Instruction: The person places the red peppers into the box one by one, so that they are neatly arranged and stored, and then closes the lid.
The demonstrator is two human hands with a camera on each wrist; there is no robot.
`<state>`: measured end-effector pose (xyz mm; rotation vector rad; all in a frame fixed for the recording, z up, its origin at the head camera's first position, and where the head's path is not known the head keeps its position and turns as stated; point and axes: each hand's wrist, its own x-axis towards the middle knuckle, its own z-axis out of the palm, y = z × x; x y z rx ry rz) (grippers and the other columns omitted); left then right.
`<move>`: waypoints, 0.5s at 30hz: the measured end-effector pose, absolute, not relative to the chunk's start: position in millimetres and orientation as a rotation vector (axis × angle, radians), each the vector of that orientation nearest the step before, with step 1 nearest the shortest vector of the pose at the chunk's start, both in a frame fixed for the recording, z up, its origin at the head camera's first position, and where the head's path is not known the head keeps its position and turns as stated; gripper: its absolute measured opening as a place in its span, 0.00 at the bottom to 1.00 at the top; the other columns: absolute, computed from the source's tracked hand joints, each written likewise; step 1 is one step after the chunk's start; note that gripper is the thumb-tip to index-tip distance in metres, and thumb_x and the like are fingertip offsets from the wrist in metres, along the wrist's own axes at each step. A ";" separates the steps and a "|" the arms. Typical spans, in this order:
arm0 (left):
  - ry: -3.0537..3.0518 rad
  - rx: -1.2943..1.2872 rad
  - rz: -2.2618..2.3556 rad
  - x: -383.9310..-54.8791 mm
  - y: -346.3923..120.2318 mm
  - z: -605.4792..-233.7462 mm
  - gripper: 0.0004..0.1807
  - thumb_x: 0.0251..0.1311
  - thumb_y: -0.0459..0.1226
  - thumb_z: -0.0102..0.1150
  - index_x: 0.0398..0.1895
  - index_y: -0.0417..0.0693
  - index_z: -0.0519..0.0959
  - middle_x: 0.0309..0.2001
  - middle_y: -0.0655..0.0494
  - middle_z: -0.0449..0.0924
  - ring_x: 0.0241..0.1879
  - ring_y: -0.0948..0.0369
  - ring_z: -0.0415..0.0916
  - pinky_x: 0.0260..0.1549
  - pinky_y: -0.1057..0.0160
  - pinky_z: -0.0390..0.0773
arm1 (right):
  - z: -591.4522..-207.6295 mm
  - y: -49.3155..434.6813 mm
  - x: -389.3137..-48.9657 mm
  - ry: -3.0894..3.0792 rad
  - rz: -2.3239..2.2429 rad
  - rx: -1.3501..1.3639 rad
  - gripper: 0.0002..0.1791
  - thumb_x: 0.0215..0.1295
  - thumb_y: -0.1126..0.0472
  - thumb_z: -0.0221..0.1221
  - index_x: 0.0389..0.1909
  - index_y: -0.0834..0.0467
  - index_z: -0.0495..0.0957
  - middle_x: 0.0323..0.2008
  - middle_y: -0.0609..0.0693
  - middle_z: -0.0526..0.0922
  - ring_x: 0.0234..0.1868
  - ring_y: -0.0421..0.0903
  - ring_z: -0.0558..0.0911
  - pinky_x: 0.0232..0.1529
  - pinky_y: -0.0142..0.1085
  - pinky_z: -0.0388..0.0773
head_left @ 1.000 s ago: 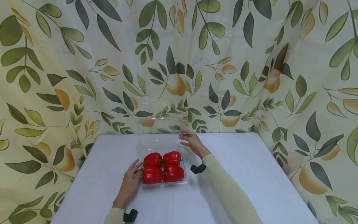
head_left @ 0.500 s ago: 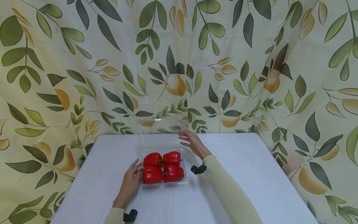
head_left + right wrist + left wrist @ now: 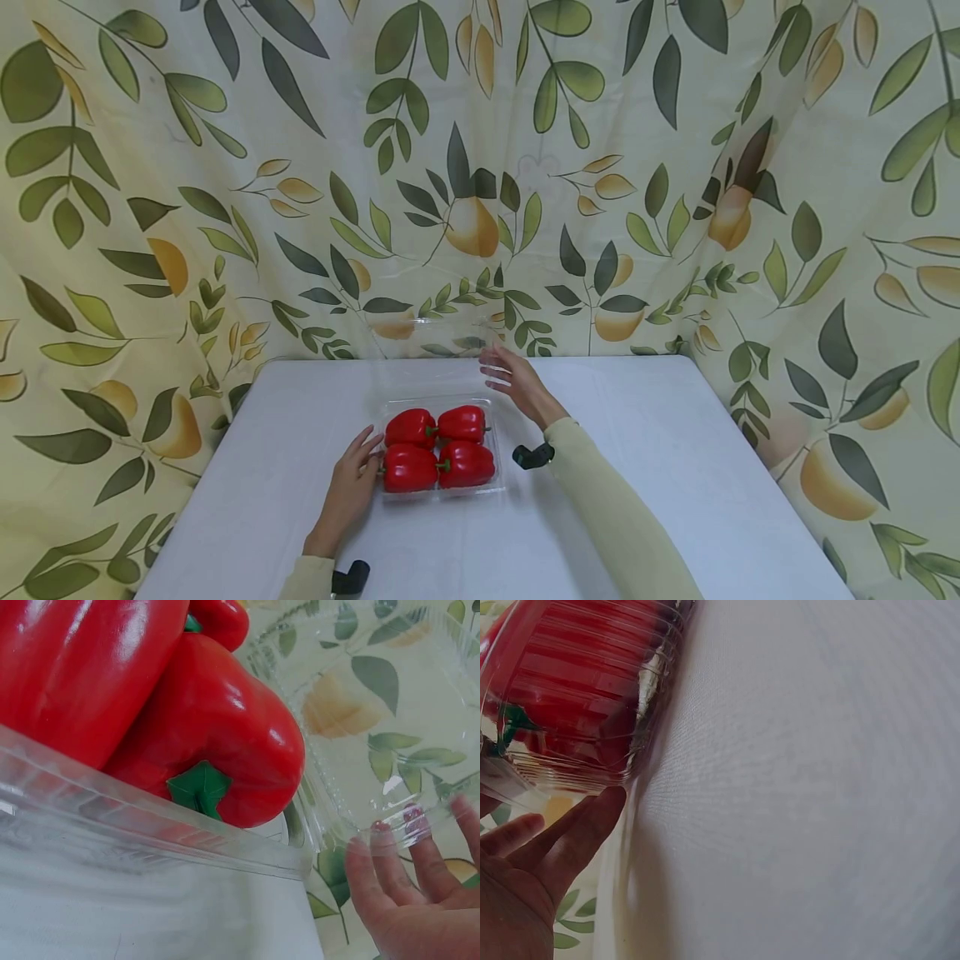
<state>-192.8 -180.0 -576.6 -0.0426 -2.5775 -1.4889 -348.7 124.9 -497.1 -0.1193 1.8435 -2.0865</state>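
Observation:
Several red bell peppers (image 3: 467, 465) with green stems sit in the base of a clear plastic clamshell container (image 3: 225, 853) on the table. Its transparent lid (image 3: 431, 382) stands raised at the back, still hinged to the base. My left hand (image 3: 350, 487) is at the container's left side; in the left wrist view, relaxed fingers (image 3: 592, 829) touch its lower wall near the tabletop. At the lid's right edge is my right hand (image 3: 519, 385). Its fingers (image 3: 427, 866), spread and slightly bent, touch the lid in the right wrist view, their tips seen through the plastic.
A white cloth covers the table (image 3: 645, 417), whose far edge meets a leaf-and-fruit patterned curtain (image 3: 480, 167). Black camera mounts (image 3: 533, 455) are worn at both wrists. The raised lid overlaps the curtain in the head view.

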 end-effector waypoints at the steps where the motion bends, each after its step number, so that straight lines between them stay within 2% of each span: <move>1: -2.577 -0.042 -1.490 -192.5 -179.8 -576.6 0.22 0.71 0.35 0.47 0.67 0.45 0.72 0.75 0.49 0.60 0.60 0.48 0.78 0.51 0.58 0.83 | -497.5 125.2 -348.7 1.846 -2.087 -0.121 0.32 0.75 0.41 0.43 0.70 0.57 0.65 0.70 0.61 0.66 0.71 0.59 0.68 0.71 0.51 0.68; 6: -2.573 -0.048 -1.488 -191.4 -178.8 -575.2 0.22 0.71 0.34 0.49 0.66 0.45 0.72 0.74 0.49 0.60 0.60 0.48 0.78 0.51 0.57 0.83 | -498.5 126.4 -348.4 1.858 -2.086 -0.126 0.31 0.75 0.42 0.44 0.70 0.56 0.64 0.72 0.62 0.64 0.70 0.58 0.69 0.70 0.50 0.69; 11: -2.571 -0.050 -1.485 -191.9 -178.1 -574.1 0.21 0.71 0.34 0.49 0.66 0.44 0.73 0.74 0.48 0.61 0.60 0.48 0.78 0.51 0.57 0.83 | -496.4 126.3 -347.2 1.903 -2.068 -0.146 0.31 0.73 0.41 0.47 0.69 0.56 0.65 0.69 0.60 0.69 0.70 0.58 0.70 0.70 0.51 0.69; 15: -2.551 -0.058 -1.464 -192.1 -177.6 -574.5 0.21 0.70 0.33 0.49 0.65 0.43 0.73 0.74 0.45 0.61 0.58 0.47 0.79 0.49 0.57 0.84 | -492.3 123.1 -343.3 1.970 -2.045 -0.172 0.30 0.72 0.45 0.51 0.68 0.58 0.65 0.67 0.60 0.71 0.69 0.58 0.71 0.69 0.51 0.70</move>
